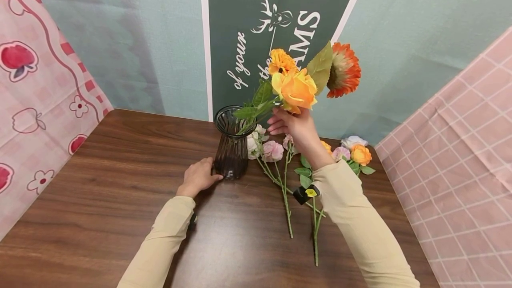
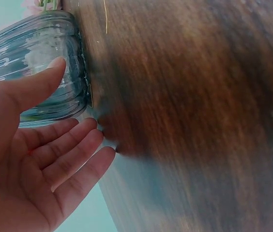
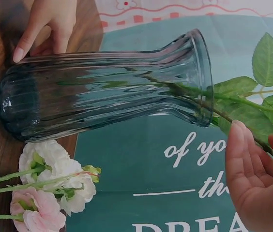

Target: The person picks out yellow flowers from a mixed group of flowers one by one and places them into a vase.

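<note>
A dark ribbed glass vase (image 1: 232, 157) with a flared rim stands upright near the back of the table. My left hand (image 1: 199, 176) is beside its base; the left wrist view shows the fingers (image 2: 73, 164) loosely extended and the thumb along the glass. With my right hand (image 1: 295, 127) I pinch the stem of an orange rose (image 1: 297, 90), just under the bloom. Leafy stems (image 3: 189, 92) run into the vase mouth. Behind the rose are a ruffled orange flower (image 1: 282, 60) and a red-orange flower (image 1: 345, 71), leaning right.
Right of the vase, pink flowers (image 1: 273, 151) and white flowers (image 3: 49, 166) lie on the wooden table (image 1: 120, 181). Another orange rose (image 1: 361, 154) and a pale bloom (image 1: 354, 142) lie farther right, partly behind my right forearm. Fabric backdrops (image 1: 176, 34) enclose the table.
</note>
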`<state>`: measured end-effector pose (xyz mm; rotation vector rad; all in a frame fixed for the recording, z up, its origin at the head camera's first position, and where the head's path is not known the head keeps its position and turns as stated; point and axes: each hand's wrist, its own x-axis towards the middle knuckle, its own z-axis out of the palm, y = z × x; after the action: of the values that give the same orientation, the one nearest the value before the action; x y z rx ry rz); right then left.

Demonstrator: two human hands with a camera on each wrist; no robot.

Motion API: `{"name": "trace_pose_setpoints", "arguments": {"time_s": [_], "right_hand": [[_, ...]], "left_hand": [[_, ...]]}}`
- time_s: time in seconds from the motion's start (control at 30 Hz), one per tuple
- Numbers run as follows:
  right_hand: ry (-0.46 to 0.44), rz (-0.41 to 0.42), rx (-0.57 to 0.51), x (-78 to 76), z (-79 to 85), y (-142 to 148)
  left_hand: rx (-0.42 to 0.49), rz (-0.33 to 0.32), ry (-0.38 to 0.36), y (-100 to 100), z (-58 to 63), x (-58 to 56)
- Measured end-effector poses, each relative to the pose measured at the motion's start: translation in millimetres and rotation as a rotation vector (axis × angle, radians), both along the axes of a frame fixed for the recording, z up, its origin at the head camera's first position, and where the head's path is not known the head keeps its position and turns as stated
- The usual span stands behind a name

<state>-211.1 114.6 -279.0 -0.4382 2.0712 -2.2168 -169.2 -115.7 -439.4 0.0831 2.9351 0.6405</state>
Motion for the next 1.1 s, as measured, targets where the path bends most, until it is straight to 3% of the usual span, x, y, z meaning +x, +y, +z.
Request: {"name": "trace_pose_setpoints", "arguments": {"time_s": [0.43, 1.1], "right_hand": [[-0.002, -0.032, 0.003, 1.7, 0.0, -4], [-0.091, 0.097, 0.253, -2.1, -10.6, -17]], "left_hand": [[-0.007, -0.010, -0.019, 0, -2.0, 0.0], [-0.018, -0.019, -0.035, -2, -0.6, 1.2]]}}
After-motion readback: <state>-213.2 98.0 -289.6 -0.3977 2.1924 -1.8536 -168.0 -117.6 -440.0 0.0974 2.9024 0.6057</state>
